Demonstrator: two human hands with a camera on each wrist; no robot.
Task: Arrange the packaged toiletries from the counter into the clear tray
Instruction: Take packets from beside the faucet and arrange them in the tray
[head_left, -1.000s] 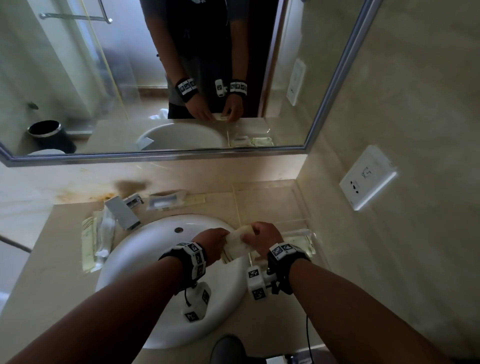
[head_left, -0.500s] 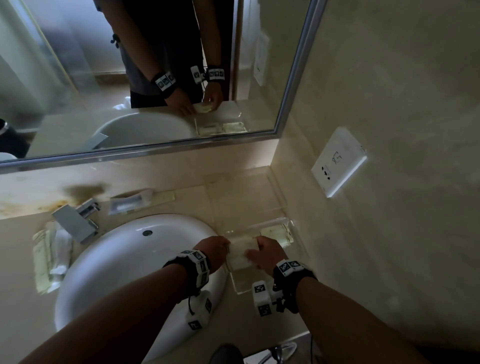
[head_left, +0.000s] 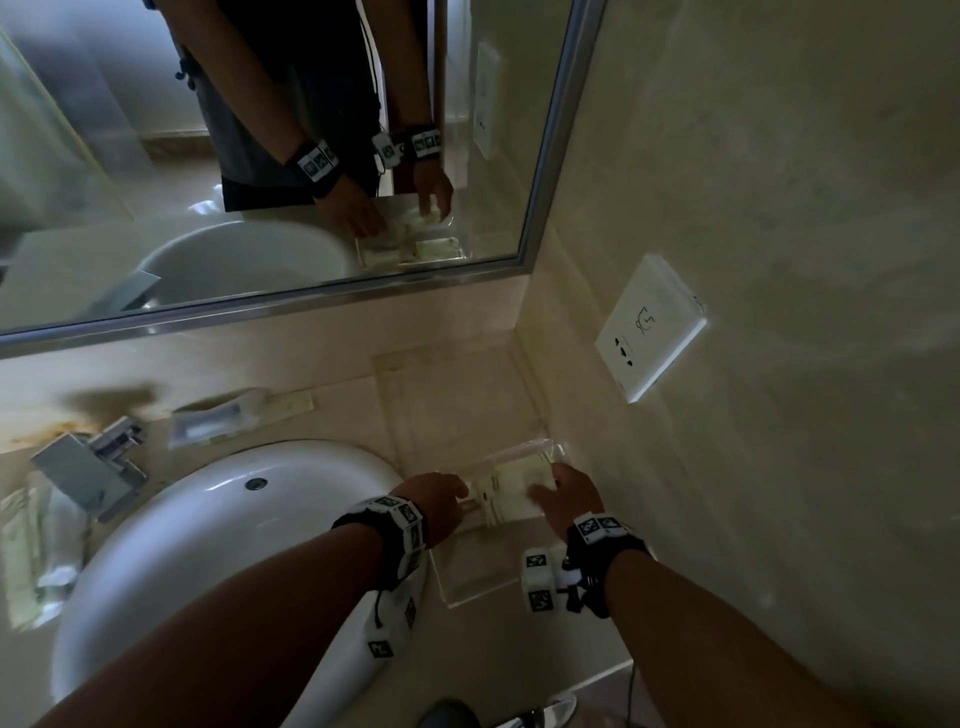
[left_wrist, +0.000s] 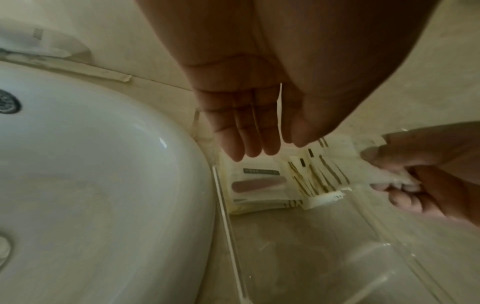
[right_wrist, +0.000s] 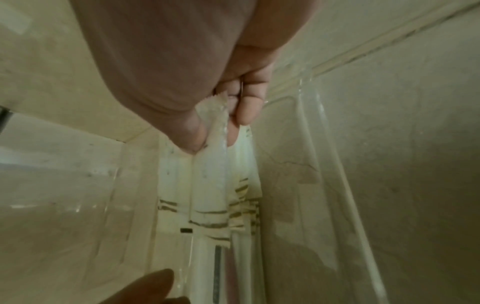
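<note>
A clear tray (head_left: 467, 577) stands on the counter right of the sink, against the side wall. Cream toiletry packets (head_left: 511, 493) with dark stripes lie in its middle part, a few overlapping. My right hand (head_left: 545, 491) pinches the right end of the packets (right_wrist: 213, 168) between thumb and fingers (right_wrist: 244, 111). My left hand (left_wrist: 259, 152) hovers over the packets' left end with its fingers straight and holds nothing. The left wrist view shows the packets (left_wrist: 262, 185) inside the tray wall (left_wrist: 226, 226), with my right hand (left_wrist: 389, 174) on them.
A white sink (head_left: 234, 545) fills the left. Behind it are a grey faucet (head_left: 88, 467) and a packet (head_left: 218, 421) on the counter. More packets (head_left: 31, 545) lie left of the faucet. A wall socket (head_left: 649, 327) is on the right wall, a mirror above.
Both hands carried the packets from over the sink's rim down into the tray. The left hand has let go and straightened. The head view swung right.
</note>
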